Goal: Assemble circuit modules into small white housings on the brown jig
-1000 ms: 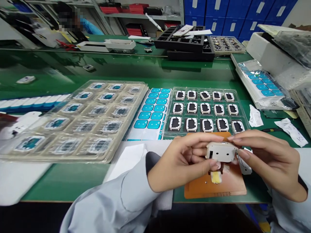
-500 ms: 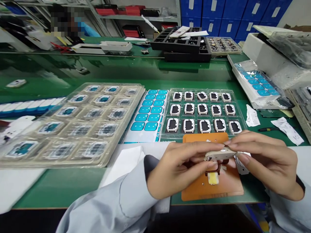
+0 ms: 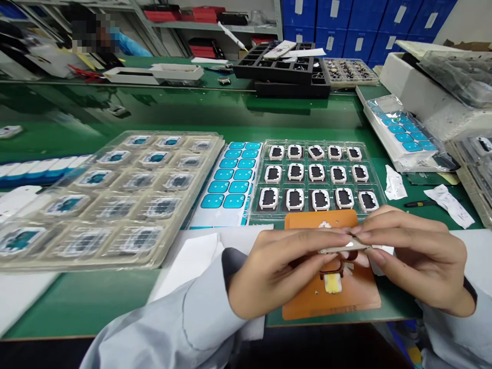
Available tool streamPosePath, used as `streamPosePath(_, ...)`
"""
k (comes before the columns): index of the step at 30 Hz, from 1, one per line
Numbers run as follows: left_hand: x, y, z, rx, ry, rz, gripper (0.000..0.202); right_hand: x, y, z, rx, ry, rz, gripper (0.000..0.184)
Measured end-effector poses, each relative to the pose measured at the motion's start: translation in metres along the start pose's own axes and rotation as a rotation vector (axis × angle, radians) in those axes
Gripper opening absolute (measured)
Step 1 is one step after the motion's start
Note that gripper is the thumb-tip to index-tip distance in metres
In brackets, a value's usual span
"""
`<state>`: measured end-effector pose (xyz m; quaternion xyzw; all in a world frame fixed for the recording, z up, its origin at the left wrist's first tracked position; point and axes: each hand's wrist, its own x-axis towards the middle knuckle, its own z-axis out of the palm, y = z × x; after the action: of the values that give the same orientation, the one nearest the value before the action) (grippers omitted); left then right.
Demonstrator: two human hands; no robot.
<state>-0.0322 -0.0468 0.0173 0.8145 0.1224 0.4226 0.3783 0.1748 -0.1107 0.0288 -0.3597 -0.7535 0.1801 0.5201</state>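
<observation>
Between my two hands is a small, light-coloured watch case (image 3: 346, 248), seen almost edge-on. My left hand (image 3: 282, 266) pinches its left end, thumb below and fingers along the top. At the right end, my right hand (image 3: 417, 256) grips it the same way. The face of the case is hidden from this angle. Below it lies an orange plate (image 3: 307, 302) with a dark brown frame-like holder (image 3: 331, 270) and a yellow and white pad (image 3: 332, 283) on it. Beyond my hands, a clear tray (image 3: 282, 215) holds several white watch cases with dark insides.
Left stands a stack of clear blister trays (image 3: 154, 259) with parts inside. A sheet of blue stickers (image 3: 226, 179) lies between the trays. Crumpled white papers (image 3: 449, 205) and a bagged sticker pack (image 3: 407, 134) lie right. Black compartment trays (image 3: 277, 66) stand behind; a person is at far left.
The case has tilted so that its edge looks thinner. Both hands keep their grip on it. The whole view has shifted slightly, with things appearing farther left.
</observation>
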Motion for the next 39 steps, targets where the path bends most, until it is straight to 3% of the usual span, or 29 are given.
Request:
streamPosePath(13, 0.0000, -0.0018, 0.0003, -0.017, 0.004, 0.034, 0.034, 0.0000, 0.0008, -0.0004, -0.005, -0.010, -0.016, 0.038)
streamPosePath(20, 0.0008, 0.0035, 0.0000, -0.200, 0.006, -0.151, 0.045, -0.0060, 0.0045, 0.0000, -0.082, 0.043, -0.036, 0.057)
streamPosePath(28, -0.0032, 0.0025, 0.0008, -0.344, -0.020, -0.228, 0.059, -0.0036, 0.0010, -0.0011, -0.124, 0.101, 0.028, 0.034)
streamPosePath(30, -0.0037, 0.0010, -0.0002, -0.295, -0.047, -0.217, 0.056, -0.0032, 0.0009, -0.0019, -0.185, 0.071, -0.030, 0.027)
streamPosePath(35, 0.0006, 0.0002, -0.0034, -0.128, -0.182, -0.080, 0.045, -0.0036, 0.0051, -0.0006, -0.335, -0.111, -0.327, 0.023)
streamPosePath(39, 0.0060, 0.0022, -0.0038, -0.115, -0.217, -0.047, 0.038, -0.0035, 0.0075, 0.0014, -0.364, -0.134, -0.402, 0.021)
